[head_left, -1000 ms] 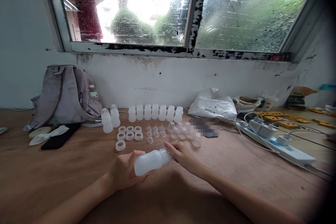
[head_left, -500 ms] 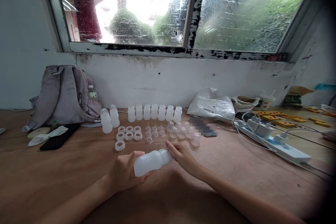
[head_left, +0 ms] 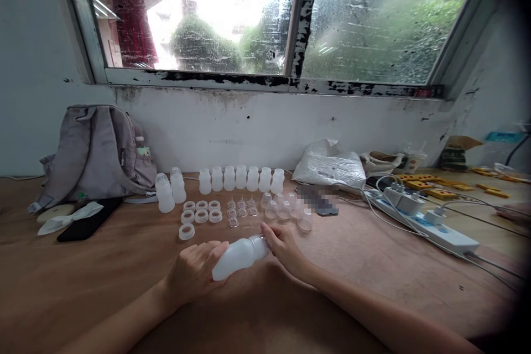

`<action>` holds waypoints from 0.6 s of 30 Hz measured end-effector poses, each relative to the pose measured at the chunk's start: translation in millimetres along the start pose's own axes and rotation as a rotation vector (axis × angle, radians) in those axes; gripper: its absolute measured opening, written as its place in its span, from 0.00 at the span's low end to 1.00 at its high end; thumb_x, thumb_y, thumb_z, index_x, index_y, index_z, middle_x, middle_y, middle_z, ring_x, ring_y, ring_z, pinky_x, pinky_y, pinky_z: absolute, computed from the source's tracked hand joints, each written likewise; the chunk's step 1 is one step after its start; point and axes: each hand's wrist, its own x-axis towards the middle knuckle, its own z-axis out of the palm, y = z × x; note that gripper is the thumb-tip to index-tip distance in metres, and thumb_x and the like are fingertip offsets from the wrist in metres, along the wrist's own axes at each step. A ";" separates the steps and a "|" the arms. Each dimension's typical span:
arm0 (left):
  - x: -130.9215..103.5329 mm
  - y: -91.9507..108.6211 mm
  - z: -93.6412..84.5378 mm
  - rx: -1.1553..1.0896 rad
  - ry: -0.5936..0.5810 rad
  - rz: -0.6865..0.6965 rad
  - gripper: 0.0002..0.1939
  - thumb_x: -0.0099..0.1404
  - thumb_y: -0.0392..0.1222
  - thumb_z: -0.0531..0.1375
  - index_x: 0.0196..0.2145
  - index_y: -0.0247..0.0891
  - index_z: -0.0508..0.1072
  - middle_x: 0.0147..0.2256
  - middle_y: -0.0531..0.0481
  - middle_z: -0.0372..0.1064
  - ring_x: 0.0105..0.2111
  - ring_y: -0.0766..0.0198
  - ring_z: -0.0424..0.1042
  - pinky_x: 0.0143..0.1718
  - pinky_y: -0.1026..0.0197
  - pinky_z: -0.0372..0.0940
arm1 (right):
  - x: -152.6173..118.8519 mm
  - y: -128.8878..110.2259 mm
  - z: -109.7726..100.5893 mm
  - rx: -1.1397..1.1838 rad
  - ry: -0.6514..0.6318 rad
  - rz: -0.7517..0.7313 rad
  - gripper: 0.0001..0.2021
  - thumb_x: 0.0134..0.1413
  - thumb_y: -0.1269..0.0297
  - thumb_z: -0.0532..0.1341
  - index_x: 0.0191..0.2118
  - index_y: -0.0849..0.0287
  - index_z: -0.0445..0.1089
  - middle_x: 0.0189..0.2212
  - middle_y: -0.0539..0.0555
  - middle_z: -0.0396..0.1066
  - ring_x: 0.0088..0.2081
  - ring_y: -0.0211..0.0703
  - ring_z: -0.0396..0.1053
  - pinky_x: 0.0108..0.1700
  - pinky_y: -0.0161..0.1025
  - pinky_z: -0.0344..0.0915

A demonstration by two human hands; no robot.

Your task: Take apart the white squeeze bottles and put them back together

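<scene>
My left hand (head_left: pixel 192 270) is wrapped round the body of a frosted baby bottle (head_left: pixel 235 259), which lies tilted in front of me with its top end to the right. The fingers of my right hand (head_left: pixel 287 249) close on a clear cap (head_left: pixel 260 244) at that top end, and they partly cover it. Just beyond stand loose bottle parts: several white collar rings (head_left: pixel 201 215), several clear teats (head_left: pixel 241 212) and several clear dome caps (head_left: pixel 284 209). Behind them several open bottles (head_left: pixel 241 177) form a row. Two capped bottles (head_left: pixel 165 194) stand to their left.
At the left are a grey backpack (head_left: pixel 95 149) and a black phone (head_left: pixel 89 221) with a tissue (head_left: pixel 70 218) by it. A silver bag (head_left: pixel 327 165) lies by the wall. On the right, a power strip (head_left: pixel 443 229) trails cables; a person's hand (head_left: pixel 514 214) shows at the edge.
My left hand's fingers have closed further round the bottle. My right hand stays at the cap end. The whole view has shifted slightly.
</scene>
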 end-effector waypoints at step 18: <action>-2.1 2.7 -1.0 0.096 0.028 0.107 0.22 0.53 0.48 0.55 0.43 0.35 0.59 0.30 0.47 0.68 0.24 0.65 0.67 0.22 0.65 0.58 | -5.0 3.6 15.1 0.196 -0.114 0.277 0.19 0.49 0.50 0.48 0.17 0.58 0.52 0.12 0.45 0.47 0.15 0.32 0.47 0.16 0.31 0.45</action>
